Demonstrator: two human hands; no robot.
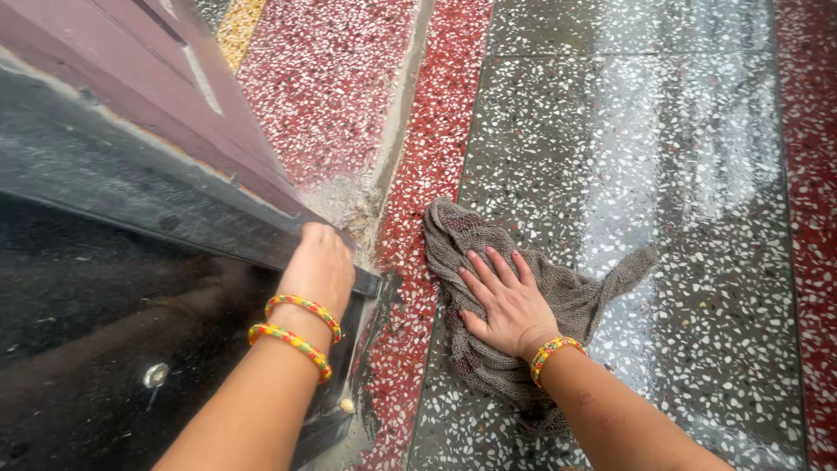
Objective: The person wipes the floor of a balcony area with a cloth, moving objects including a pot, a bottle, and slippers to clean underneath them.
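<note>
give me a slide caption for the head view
Right hand presses a grey rag flat on wet terrazzo floor; left hand grips a dark ledge.

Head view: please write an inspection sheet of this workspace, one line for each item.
Surface: terrazzo floor, dark grey speckled slab with red speckled bands, glossy and reflecting light.
Job's things: grey cloth, crumpled, lying flat on the floor.
Clutter: dust and grit in the floor joint near the step edge.
Grippers: left hand grips the edge of the black polished step; right hand presses flat on the cloth, fingers spread. Beaded bangles on both wrists.
Cables: nothing seen.
Surroundings: maroon wooden door frame above the step; yellow floor band at the top.
</note>
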